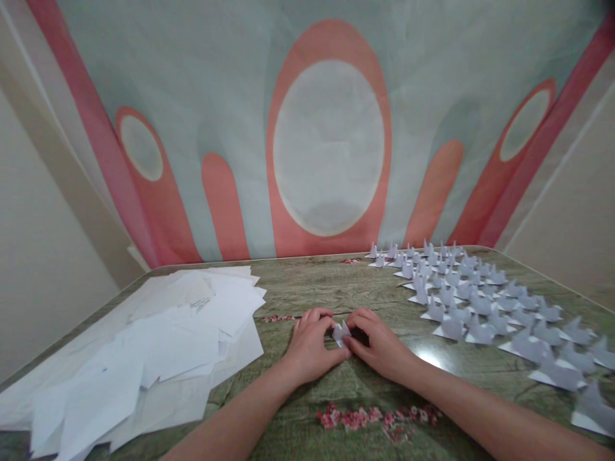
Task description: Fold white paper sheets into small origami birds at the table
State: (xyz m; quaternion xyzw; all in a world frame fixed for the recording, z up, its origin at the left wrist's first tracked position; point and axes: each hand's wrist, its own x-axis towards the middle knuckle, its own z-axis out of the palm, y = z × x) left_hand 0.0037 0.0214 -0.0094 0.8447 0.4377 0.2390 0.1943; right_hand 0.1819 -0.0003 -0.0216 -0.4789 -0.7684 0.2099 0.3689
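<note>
Between my two hands, low over the middle of the table, is a small folded white paper piece point(341, 334) with pointed tips sticking up. My left hand point(313, 346) curves around its left side, thumb along the near edge and fingers at the far side. From the right, my right hand point(377, 340) pinches it between thumb and fingers. Part of the folded paper is hidden behind the fingertips. Off to the right stand several rows of folded white paper figures point(451, 326), each with upright points and a flat base.
A loose, overlapping pile of white paper sheets point(173, 346) covers the table's left side. The green wood-patterned table point(298, 288) carries printed pink flowers point(350, 417). Behind it hangs a pale green backdrop point(331, 141) with coral shapes, reaching the table's far edge.
</note>
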